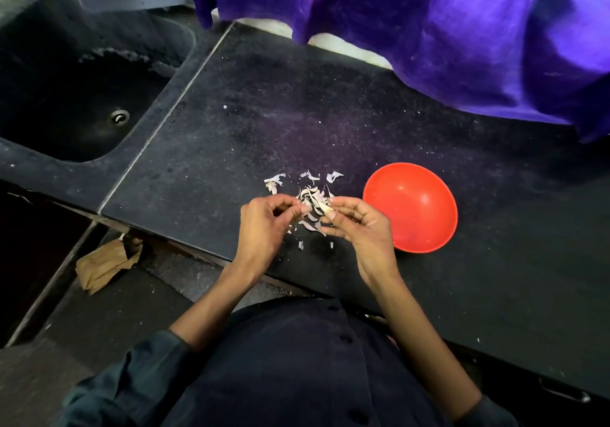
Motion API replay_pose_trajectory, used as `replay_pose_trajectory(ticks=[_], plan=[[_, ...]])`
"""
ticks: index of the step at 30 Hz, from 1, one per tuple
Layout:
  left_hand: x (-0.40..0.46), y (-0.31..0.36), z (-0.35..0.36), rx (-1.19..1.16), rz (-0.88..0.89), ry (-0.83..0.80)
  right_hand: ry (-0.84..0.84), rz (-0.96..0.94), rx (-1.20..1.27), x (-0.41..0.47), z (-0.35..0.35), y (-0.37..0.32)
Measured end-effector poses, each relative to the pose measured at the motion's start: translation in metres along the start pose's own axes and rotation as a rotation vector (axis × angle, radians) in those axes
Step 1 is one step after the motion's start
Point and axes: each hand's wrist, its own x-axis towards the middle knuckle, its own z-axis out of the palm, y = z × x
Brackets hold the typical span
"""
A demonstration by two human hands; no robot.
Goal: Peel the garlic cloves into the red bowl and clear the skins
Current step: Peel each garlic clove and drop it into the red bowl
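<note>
Seen from above, a person stands at a dark counter [330, 123], both hands raised just over its near edge. The right hand [359, 222] pinches a pale garlic clove [325, 209] between thumb and fingertips. The left hand [267, 220] is curled, its fingertips pinched close to the clove — probably on a strip of skin, though what it holds is too small to tell. Under and beyond the hands lies a loose scatter of papery skins [310, 192], with smaller flecks nearer the counter's edge. A red bowl [411, 207] sits just right of the right hand; the part of its inside that shows looks empty. Judging by this, peeling is under way but little or nothing has reached the bowl, and the skins are not yet cleared. A sink [82, 103] lies at the far left; purple cloth [429, 30] hangs behind.
</note>
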Motion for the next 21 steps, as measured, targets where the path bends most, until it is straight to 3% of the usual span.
replay_pose_trajectory(ticks=[4, 9, 21], plan=[[0.002, -0.003, 0.003, -0.073, -0.024, -0.047, 0.004, -0.002, -0.03, -0.001, 0.001, 0.0], [0.001, 0.01, 0.007, -0.375, -0.111, -0.142, -0.037, -0.015, -0.097, -0.002, 0.003, 0.0], [-0.002, 0.011, 0.011, -0.555, -0.188, -0.031, -0.042, -0.063, -0.139, -0.003, 0.007, 0.001]])
